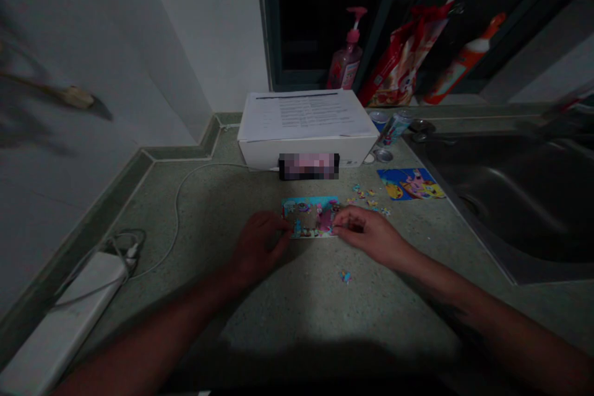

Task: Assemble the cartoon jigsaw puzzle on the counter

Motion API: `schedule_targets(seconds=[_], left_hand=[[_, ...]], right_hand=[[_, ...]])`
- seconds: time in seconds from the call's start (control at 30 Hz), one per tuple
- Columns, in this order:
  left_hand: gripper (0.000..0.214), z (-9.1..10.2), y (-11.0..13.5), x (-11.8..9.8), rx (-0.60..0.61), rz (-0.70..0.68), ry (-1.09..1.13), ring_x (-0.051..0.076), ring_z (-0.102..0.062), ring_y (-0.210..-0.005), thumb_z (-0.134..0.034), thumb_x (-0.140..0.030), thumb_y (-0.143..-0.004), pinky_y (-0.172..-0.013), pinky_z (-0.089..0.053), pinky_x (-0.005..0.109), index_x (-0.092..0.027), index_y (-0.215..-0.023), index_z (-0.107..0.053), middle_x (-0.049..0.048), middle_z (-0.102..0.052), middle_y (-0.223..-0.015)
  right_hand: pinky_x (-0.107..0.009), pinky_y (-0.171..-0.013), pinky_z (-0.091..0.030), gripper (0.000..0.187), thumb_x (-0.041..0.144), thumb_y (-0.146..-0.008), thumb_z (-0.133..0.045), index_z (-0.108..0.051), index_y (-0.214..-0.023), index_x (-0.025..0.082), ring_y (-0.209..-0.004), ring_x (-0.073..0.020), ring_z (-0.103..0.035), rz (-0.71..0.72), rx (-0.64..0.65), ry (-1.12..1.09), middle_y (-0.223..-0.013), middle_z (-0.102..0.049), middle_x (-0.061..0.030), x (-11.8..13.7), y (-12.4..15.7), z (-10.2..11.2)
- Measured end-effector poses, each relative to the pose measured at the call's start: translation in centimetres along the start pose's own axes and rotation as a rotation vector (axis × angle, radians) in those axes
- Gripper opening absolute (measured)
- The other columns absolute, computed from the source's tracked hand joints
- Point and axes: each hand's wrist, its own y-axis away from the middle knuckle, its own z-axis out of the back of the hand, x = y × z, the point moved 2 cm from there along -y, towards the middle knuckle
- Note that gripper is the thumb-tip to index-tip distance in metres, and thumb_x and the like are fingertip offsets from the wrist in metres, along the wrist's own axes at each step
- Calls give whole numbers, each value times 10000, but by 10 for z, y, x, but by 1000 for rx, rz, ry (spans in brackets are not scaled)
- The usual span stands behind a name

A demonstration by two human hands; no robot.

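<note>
A partly assembled jigsaw puzzle (312, 233) lies flat on the counter between my hands. It is a small colourful rectangle with a bare greenish gap left of its middle. My left hand (262, 238) has its thumb and forefinger at the puzzle's left edge. At the opposite edge, my right hand (366, 229) pinches with thumb and fingertips; whether a loose piece is between them is too small to see. Loose puzzle pieces (372, 203) are scattered just beyond my right hand. Nearer to me lies a small cluster of pieces (346, 276).
Behind the puzzle, a phone (309, 166) leans on a white box (260, 151) topped with printed paper. A cartoon picture card (411, 184) lies beside the sink (492, 260). A white power strip (69, 315) and cable occupy the left. Bottles, including a pink pump bottle (346, 65), stand by the window.
</note>
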Motion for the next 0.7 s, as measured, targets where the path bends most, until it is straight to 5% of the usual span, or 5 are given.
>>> schedule_targets(seconds=[0.33, 0.7], left_hand=[[117, -2, 1, 8, -11, 75, -19, 236, -724, -902, -672, -350, -1003, -828, -575, 437, -279, -1064, -741, 30, -782, -945], [168, -3, -2, 11, 75, 112, -14, 232, -723, -897, -632, -377, -1011, -865, -565, 431, -278, -969, -762, 35, -782, -916]], right_hand=[[-268, -527, -372, 92, 276, -864, -730, -651, -871, 231, -562, -123, -485, -59, 10, -169, -644, -557, 59, 17, -33, -55], [-279, -561, -405, 87, 274, -856, -724, -664, -902, 231, -641, -145, -560, 6, -33, -103, -717, -638, 25, 5, -31, -64]])
